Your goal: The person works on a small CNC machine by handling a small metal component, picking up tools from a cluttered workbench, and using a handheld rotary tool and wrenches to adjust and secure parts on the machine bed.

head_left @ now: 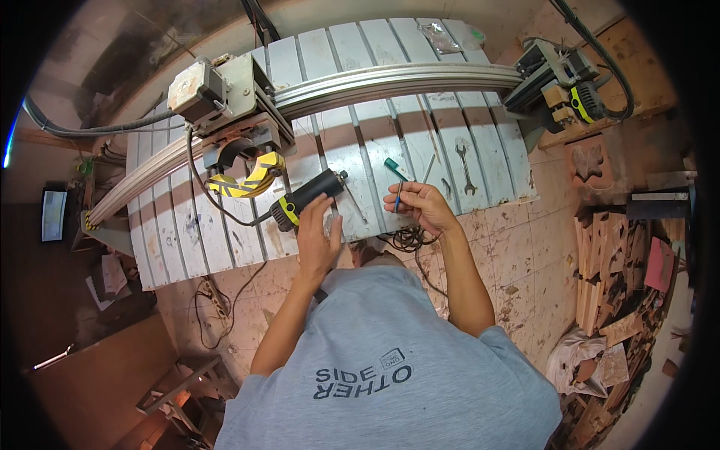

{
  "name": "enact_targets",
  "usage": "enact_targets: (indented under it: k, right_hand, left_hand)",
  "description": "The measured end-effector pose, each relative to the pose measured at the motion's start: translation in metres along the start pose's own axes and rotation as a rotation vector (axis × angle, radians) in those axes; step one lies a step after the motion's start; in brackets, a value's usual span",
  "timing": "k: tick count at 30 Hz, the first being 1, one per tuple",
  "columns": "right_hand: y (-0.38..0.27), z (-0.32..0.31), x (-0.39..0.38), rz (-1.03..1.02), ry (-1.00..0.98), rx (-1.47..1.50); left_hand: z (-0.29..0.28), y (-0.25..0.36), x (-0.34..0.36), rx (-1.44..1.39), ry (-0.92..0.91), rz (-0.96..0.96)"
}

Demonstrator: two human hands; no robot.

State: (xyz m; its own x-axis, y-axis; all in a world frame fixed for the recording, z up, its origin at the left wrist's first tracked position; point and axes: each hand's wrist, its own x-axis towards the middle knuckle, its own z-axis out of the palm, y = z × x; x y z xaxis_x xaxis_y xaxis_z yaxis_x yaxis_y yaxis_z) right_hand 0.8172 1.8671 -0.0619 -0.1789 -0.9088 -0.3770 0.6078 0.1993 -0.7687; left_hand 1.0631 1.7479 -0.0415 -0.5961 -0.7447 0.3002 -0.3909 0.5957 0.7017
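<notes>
On the slotted table lies a black cylindrical router motor (319, 189) with a yellow-green band and a metal collet at its far right end. My left hand (318, 238) rests its outstretched fingers against the motor's near side, thumb apart. To the right, my right hand (423, 207) pinches a slim blue stick-like piece (398, 196) between thumb and fingers; its exact kind is too small to tell. Just beyond it lies a green-capped slim tube (392, 163). A double open-ended wrench (466, 169) is farther right.
An aluminium gantry rail (397, 73) spans the slotted table (345, 45), carrying a yellow-and-black round clamp (251, 178) at left. A second motor unit (585, 103) sits at the rail's right end. Black cable (409, 238) coils by the near edge. Wood offcuts (600, 255) are stacked at right.
</notes>
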Motion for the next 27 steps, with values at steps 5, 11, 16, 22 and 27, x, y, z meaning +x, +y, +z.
enact_targets:
  k: [5,11,16,22,27]
  right_hand:
    - [0.012,0.012,-0.005,0.007,-0.067,0.111]
    - [0.028,0.04,-0.01,0.031,-0.117,0.129]
    - [0.037,0.064,-0.026,0.054,-0.073,0.16]
    - [0.072,0.078,-0.051,0.003,-0.008,0.101]
    - [0.068,0.086,-0.08,-0.071,0.237,0.119]
  left_hand:
    - [-0.002,0.014,-0.032,-0.23,-0.073,-0.173]
    - [0.003,0.031,-0.039,-0.556,-0.264,-0.454]
    - [0.001,0.035,-0.046,-0.536,-0.181,-0.301]
    - [-0.008,0.033,-0.071,-0.509,-0.196,-0.277]
    - [-0.018,0.038,-0.105,-0.564,-0.199,-0.371]
